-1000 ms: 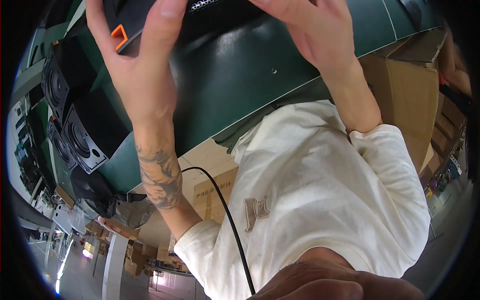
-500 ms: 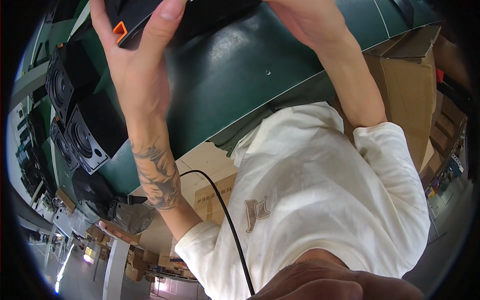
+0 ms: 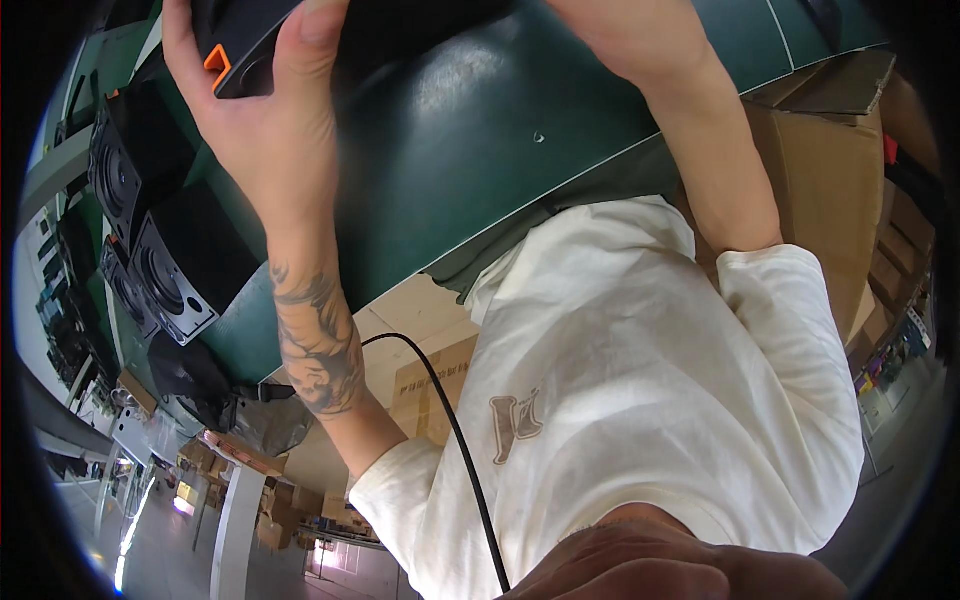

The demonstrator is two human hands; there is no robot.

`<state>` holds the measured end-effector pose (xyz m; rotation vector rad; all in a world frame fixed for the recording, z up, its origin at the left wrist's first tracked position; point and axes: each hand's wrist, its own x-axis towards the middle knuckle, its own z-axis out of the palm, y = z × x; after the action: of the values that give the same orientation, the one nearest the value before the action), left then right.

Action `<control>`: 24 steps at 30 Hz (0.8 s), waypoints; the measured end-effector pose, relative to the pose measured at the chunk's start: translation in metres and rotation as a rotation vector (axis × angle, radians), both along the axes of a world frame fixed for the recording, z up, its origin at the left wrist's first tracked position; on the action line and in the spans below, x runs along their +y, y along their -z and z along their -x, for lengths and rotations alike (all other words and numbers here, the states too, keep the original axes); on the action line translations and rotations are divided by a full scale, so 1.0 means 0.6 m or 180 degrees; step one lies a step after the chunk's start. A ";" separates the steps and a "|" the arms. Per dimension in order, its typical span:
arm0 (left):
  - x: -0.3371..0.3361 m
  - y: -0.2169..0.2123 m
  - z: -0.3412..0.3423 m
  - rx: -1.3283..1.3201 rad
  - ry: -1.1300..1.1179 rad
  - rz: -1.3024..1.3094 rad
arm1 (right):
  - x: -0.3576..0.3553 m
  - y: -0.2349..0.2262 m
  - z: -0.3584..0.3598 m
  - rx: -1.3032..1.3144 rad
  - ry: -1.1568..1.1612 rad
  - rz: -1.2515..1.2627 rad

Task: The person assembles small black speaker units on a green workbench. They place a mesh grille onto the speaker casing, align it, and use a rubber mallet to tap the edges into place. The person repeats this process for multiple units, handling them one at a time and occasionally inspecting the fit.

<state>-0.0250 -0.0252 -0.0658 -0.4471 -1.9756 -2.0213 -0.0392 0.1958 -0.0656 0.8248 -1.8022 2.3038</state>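
Note:
At the top edge, my left hand [image 3: 265,110] grips the near left corner of a black speaker [image 3: 430,15], thumb on one side and fingers on the other. The speaker is a dark box cut off by the upper rim of the picture. An orange corner piece [image 3: 217,66] sits on its edge, between my thumb and fingers. My right hand [image 3: 625,35] reaches up on the right of the speaker. Its fingers lie beyond the frame, so whether they hold the speaker is hidden.
Black speakers [image 3: 160,265] with round cones stand on the green table [image 3: 480,170] at the left. An open cardboard box [image 3: 815,180] is at the right, beside my arm. A black cable [image 3: 450,410] hangs past my shirt. A black bag [image 3: 185,370] lies at lower left.
My left hand and the speaker's corner with its orange piece have shifted slightly left. My right hand has moved a little up and to the right.

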 end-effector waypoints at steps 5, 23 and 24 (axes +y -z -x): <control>-0.012 0.010 0.015 0.0355 -0.0335 0.0595 | 0.009 -0.046 -0.018 0.0153 0.0185 -0.0679; -0.004 -0.006 0.013 0.0221 -0.0076 0.0356 | 0.001 0.008 0.012 0.0302 0.0264 -0.0471; -0.003 -0.005 0.013 0.0225 -0.0080 0.0309 | 0.003 0.001 0.010 0.0360 0.0330 -0.0644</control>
<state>-0.0328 -0.0273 -0.0628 -0.5054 -2.0326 -1.8742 -0.0452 0.1977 -0.0665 0.8477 -2.0000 1.9949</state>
